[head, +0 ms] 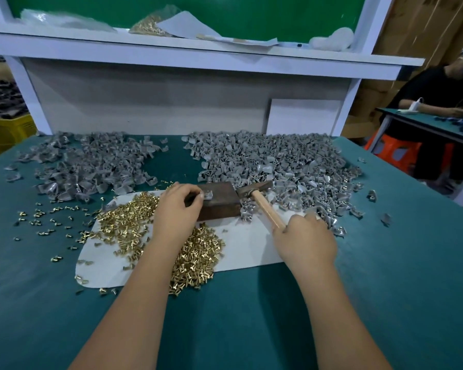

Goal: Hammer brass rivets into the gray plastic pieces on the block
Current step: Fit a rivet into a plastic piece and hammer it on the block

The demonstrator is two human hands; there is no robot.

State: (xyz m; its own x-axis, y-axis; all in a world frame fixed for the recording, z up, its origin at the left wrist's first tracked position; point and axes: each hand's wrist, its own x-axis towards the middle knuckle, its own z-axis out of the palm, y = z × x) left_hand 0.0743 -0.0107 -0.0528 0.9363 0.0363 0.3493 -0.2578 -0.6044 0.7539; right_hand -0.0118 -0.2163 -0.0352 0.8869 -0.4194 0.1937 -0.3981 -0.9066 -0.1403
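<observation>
A dark metal block (219, 205) sits at the middle of the green table on a white sheet (249, 249). On its top lies one gray plastic piece (207, 195), which my left hand (178, 209) pinches with its fingertips. My right hand (304, 240) grips the wooden handle of a hammer (255, 192); the hammer's head rests just right of the block. A heap of brass rivets (134, 222) covers the sheet under and left of my left arm.
Two large piles of gray plastic pieces lie behind, one at the left (91, 164) and one at the right (278, 161). Loose rivets (46, 217) are scattered left. A white shelf frame (171, 54) rises behind. Another person (433, 94) sits at the far right by an orange stool (396, 153).
</observation>
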